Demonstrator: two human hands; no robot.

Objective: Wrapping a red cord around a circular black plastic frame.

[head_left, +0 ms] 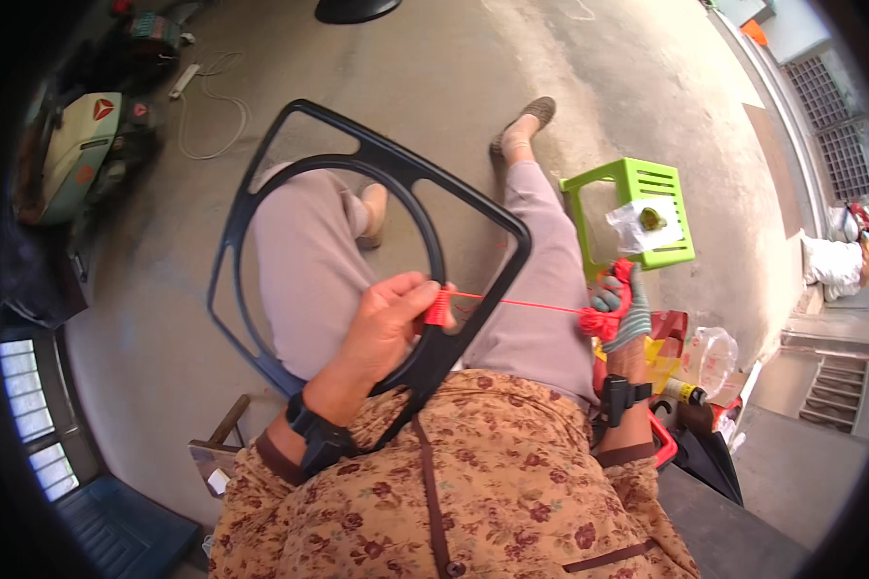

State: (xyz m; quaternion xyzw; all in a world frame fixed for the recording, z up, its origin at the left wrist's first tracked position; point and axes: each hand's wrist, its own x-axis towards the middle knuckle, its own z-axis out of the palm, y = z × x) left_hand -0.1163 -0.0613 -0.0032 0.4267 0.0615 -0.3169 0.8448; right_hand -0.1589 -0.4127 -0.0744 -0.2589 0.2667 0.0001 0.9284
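Observation:
A black frame, four-sided with a round ring inside, rests tilted over my lap. My bare left hand pinches the ring's right side with thumb and fingers. Under the fingertips, a red cord winding wraps that part in close turns. From there a single red strand runs straight to the right. My right hand, in a grey striped glove, is closed around a red cord bundle, with more of it sticking out above the fingers.
A green plastic stool with a white wrapper stands right of my leg. Bags and a clear plastic bottle crowd my right side. At left are a machine, a power strip with white cable, and a dark blue seat.

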